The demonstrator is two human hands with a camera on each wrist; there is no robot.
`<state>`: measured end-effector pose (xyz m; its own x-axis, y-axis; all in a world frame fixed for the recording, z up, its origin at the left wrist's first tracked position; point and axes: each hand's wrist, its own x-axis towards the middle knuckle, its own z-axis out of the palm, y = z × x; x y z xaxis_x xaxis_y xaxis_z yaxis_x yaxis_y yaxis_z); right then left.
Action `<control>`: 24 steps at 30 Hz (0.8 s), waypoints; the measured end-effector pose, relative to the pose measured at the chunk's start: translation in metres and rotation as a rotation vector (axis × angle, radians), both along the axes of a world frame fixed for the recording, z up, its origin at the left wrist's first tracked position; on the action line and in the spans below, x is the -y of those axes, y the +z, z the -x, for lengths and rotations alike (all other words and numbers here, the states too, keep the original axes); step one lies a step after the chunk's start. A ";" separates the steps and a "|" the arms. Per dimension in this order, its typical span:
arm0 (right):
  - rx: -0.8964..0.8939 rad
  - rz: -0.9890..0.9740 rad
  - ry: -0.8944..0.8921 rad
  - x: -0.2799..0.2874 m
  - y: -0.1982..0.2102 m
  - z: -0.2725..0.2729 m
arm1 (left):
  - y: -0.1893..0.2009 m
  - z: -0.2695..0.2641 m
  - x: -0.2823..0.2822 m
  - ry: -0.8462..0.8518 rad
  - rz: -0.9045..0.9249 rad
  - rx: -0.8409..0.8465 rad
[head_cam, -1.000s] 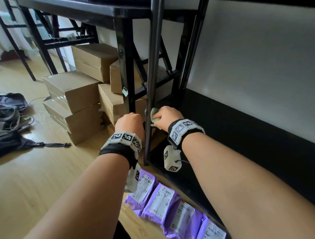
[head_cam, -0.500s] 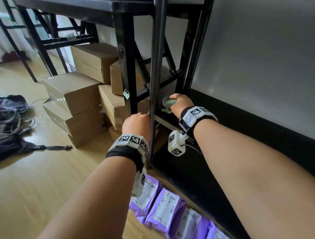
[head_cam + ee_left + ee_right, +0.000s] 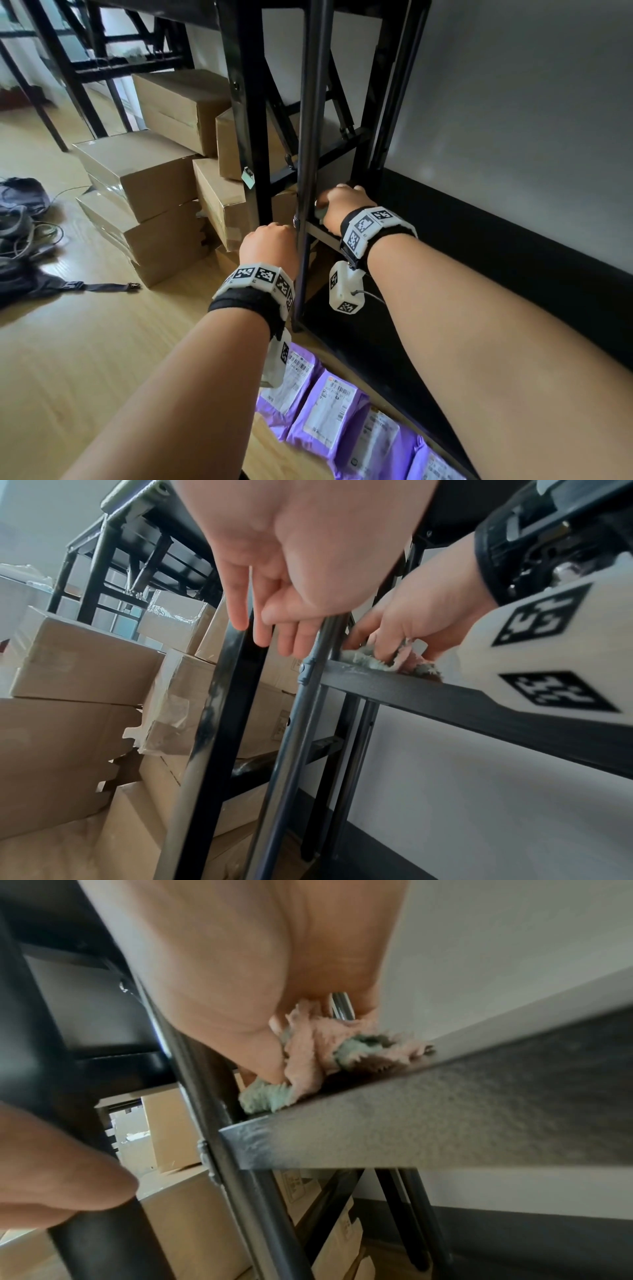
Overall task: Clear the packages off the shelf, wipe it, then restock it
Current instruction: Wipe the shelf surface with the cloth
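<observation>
Four purple plastic mailer packages with white printed labels (image 3: 329, 407) lie in a row on the pale wooden floor (image 3: 85, 359), along the front edge of the black shelf board (image 3: 462, 308); the row runs out of view at the lower edge, so there may be more. Both forearms reach forward, each with a black wrist strap carrying a white block of square markers.

The left hand (image 3: 269, 245) is at the near left corner of the shelf, beside the thin grey metal upright post (image 3: 308, 171). Seen from the left wrist, its fingers (image 3: 240, 599) hang loosely bent beside that post and hold nothing.

The right hand (image 3: 342, 205) is farther in, past the post, palm down at the left end of the shelf board near the back corner. Its fingers are curled over a bunched fluffy pink and pale green cloth (image 3: 325, 1056), pressing it onto the board's top surface at the edge.

Beyond the post stands a thicker black frame leg (image 3: 253, 137) with cross braces. Behind it, about six brown cardboard boxes (image 3: 144, 171) are stacked on the floor. Far left lie dark bags and cables (image 3: 20, 233). A grey wall (image 3: 513, 120) backs the shelf.
</observation>
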<state>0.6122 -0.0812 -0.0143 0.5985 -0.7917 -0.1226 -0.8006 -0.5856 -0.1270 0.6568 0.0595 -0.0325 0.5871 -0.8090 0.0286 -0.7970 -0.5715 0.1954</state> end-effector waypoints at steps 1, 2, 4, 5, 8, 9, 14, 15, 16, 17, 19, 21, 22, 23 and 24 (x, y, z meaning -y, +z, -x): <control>-0.001 0.010 0.001 -0.004 0.001 0.003 | 0.001 0.001 -0.002 0.005 0.000 0.004; 0.001 -0.010 -0.027 -0.007 0.002 0.006 | 0.001 0.001 -0.005 0.011 0.001 0.006; 0.058 -0.080 -0.087 -0.016 0.004 0.013 | 0.003 0.002 -0.009 0.019 0.006 0.015; 0.103 -0.096 -0.074 -0.022 0.003 0.017 | 0.004 0.003 -0.012 0.023 0.007 0.019; 0.116 -0.041 0.077 -0.039 0.001 0.027 | 0.008 0.003 -0.020 0.042 -0.002 0.028; 0.128 -0.018 0.113 -0.042 0.001 0.032 | 0.009 0.003 -0.021 0.044 -0.002 0.032; 0.505 -0.204 0.062 -0.029 0.016 0.054 | 0.012 0.007 -0.024 0.031 0.010 0.020; 0.610 -0.253 -0.014 -0.022 0.020 0.059 | 0.013 0.008 -0.023 0.027 0.016 0.015; 0.724 -0.309 -0.093 -0.016 0.025 0.064 | 0.013 0.010 -0.022 0.021 0.017 0.010; 0.832 -0.361 -0.174 -0.010 0.029 0.069 | 0.013 0.012 -0.021 0.014 0.016 0.005; 0.940 -0.414 -0.304 0.000 0.037 0.078 | 0.014 0.016 -0.017 -0.008 0.013 -0.003; 0.955 -0.468 -0.417 0.009 0.036 0.085 | 0.015 0.020 -0.013 -0.026 0.015 -0.005; 0.954 -0.520 -0.472 0.011 0.035 0.087 | 0.014 0.022 -0.012 -0.031 0.016 -0.005; 0.919 -0.539 -0.502 0.013 0.032 0.088 | 0.013 0.023 -0.010 -0.035 0.017 -0.004; 0.861 -0.541 -0.506 0.014 0.028 0.088 | 0.012 0.023 -0.008 -0.040 0.015 -0.001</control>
<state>0.5244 -0.0951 0.0138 0.2754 -0.9347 -0.2246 -0.4541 0.0794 -0.8874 0.6335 0.0676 -0.0207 0.5542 -0.8314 0.0401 -0.8190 -0.5361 0.2043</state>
